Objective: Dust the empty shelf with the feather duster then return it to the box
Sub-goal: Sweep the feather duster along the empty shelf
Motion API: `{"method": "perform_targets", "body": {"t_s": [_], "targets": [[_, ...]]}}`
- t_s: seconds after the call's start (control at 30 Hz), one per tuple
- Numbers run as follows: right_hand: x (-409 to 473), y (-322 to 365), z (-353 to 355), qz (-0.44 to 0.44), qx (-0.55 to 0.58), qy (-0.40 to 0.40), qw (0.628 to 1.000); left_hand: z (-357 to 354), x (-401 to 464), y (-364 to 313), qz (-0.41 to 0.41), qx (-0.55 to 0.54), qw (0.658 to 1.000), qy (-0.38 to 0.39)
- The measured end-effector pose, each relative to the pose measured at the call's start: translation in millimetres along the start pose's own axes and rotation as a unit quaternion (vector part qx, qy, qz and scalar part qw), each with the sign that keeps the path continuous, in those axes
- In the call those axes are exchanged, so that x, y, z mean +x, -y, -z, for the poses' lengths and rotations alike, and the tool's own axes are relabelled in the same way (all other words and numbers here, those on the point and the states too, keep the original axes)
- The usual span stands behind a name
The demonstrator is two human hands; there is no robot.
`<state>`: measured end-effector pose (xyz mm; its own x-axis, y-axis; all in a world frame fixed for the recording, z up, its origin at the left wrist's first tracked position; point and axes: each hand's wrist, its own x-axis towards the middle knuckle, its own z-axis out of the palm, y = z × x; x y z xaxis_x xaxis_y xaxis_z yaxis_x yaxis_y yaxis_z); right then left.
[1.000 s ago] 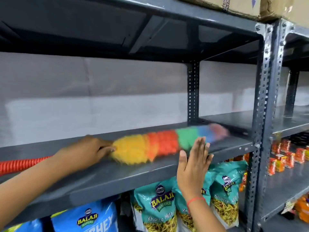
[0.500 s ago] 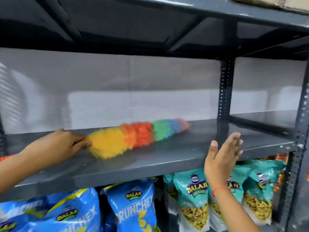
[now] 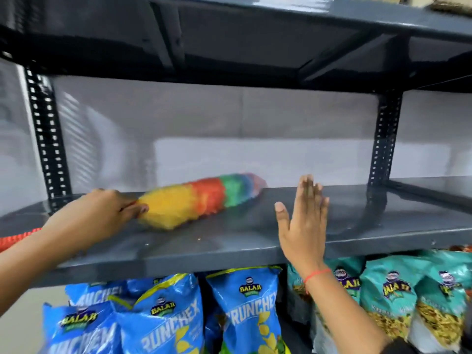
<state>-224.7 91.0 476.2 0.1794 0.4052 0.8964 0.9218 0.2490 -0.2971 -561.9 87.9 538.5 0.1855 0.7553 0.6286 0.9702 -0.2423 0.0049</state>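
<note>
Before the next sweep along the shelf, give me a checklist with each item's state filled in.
1. Grip: left hand closed on the handle end of the rainbow-coloured fluffy feather duster: ok.
2. Contact: duster head lies on the grey metal shelf: ok.
3. Path to the right: the open right hand is raised at the shelf's front edge, beside the duster's tip: not ok, move it first.
4. Shelf bare of goods: ok, though a few small specks remain near the front.
5. Blue snack bags on the level below, out of the duster's way: ok.
6. Box for returning the duster: cannot tell.
</note>
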Motion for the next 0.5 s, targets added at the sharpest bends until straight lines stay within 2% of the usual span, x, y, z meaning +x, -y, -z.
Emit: {"method": "perform_targets", "body": {"t_s": [0.1,0.17,0.23,0.27,0.33,0.37,0.43,0.5], "targets": [[-0.7,-0.4,-0.4,-0.003,-0.012,0.009,1.000,-0.2,-7.8,-2.9,-0.010,-0.104,0.994,-0.015],[-0.7,-0.6,-0.6,-0.002,-0.018,0.005,1.000,2.4,-17.6,0.0,-0.006,-0.153,0.987,0.043],[-0.5,-0.7,-0.2,0.001,-0.015,0.011,1.000,3.7,-23.4,11.4,-0.007,-0.108,0.987,0.117],[0.0,-0.6,-0.1,-0.002,-0.010,0.019,1.000,3.1,-23.7,20.0,-0.001,-0.069,0.989,0.131],[0.5,0.0,0.4,-0.009,-0.003,0.029,1.000,3.2,-21.0,34.8,0.030,0.005,0.994,0.103],[1.2,0.6,0.7,-0.010,-0.003,0.030,0.999,4.9,-18.8,40.0,0.051,0.017,0.996,0.064],[1.4,1.7,1.6,-0.008,-0.006,0.033,0.999,8.1,-18.7,44.2,0.078,0.004,0.997,-0.008],[1.0,0.9,1.6,-0.004,-0.006,0.037,0.999,12.1,-26.3,40.3,0.067,-0.042,0.996,-0.035]]}}
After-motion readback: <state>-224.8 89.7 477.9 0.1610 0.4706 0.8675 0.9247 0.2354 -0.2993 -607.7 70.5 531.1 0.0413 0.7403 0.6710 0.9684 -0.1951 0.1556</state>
